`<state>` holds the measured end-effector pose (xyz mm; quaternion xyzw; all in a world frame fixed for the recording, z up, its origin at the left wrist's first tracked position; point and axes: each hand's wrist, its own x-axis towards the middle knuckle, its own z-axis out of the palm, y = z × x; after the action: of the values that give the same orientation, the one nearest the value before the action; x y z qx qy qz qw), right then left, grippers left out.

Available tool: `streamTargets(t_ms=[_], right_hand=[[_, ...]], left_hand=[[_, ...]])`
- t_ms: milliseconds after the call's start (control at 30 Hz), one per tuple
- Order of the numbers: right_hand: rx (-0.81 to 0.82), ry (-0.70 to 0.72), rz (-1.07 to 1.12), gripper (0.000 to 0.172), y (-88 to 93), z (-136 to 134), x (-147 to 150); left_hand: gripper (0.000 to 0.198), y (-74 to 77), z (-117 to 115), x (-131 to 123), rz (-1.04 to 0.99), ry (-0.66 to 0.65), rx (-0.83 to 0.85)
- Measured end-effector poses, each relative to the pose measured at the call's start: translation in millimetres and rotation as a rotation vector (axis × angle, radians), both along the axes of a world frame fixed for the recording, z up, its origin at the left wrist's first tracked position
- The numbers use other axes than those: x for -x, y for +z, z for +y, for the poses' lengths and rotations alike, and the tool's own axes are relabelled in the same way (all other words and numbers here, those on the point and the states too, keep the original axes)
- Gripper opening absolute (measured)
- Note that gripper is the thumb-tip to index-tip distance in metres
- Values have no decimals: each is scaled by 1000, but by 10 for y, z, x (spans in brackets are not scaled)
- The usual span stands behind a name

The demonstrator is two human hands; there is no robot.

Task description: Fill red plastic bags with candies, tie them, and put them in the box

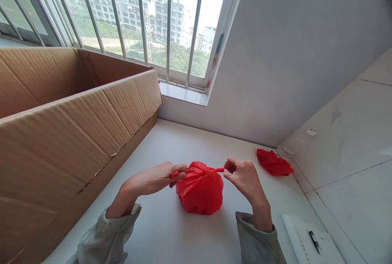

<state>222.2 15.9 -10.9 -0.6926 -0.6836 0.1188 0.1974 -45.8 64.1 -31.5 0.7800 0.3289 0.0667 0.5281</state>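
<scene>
A full, rounded red plastic bag (200, 194) rests on the white table, its neck gathered and twisted at the top. My left hand (165, 176) is closed around one end of the bag's neck, at its left side. On the other side, my right hand (241, 174) pinches a thin twisted end and pulls it out to the right. Between the two hands the plastic is drawn tight. What the bag contains is hidden.
A large open cardboard box (92, 133) fills the left side. Another crumpled red bag (274, 163) lies at the back right beside a clear container (285, 151). A black pen (314, 241) lies on a white pad (306, 235) at the front right. Behind is a barred window (168, 31).
</scene>
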Motion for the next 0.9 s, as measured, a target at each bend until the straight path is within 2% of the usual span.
streamTargets(t_ms=[133,267,333,400,533,633,733,900], right_hand=[[-30,-10,-64,11,85,-76,6],[111,115,-6,9,144,-146,-21],[139,156,20,21,174,-184,-18],[127,189,19,32,207,-226,7],[69,291,-5,32,232,-286,95],[72,331,-21,29,166,-271,160],[81,297,-45,27,42,-197,212],[84,324,-37,32,-145,-62,319]], left_hand=[[31,56,-45,74,33,15,-58],[24,166,-137,175,65,71,-210],[16,220,-186,236,85,136,-215],[17,258,-228,306,105,208,-203],[21,268,-274,442,127,304,-250],[21,235,-283,494,111,366,-260],[19,228,-295,494,114,397,-283],[11,335,-389,485,143,428,-376]])
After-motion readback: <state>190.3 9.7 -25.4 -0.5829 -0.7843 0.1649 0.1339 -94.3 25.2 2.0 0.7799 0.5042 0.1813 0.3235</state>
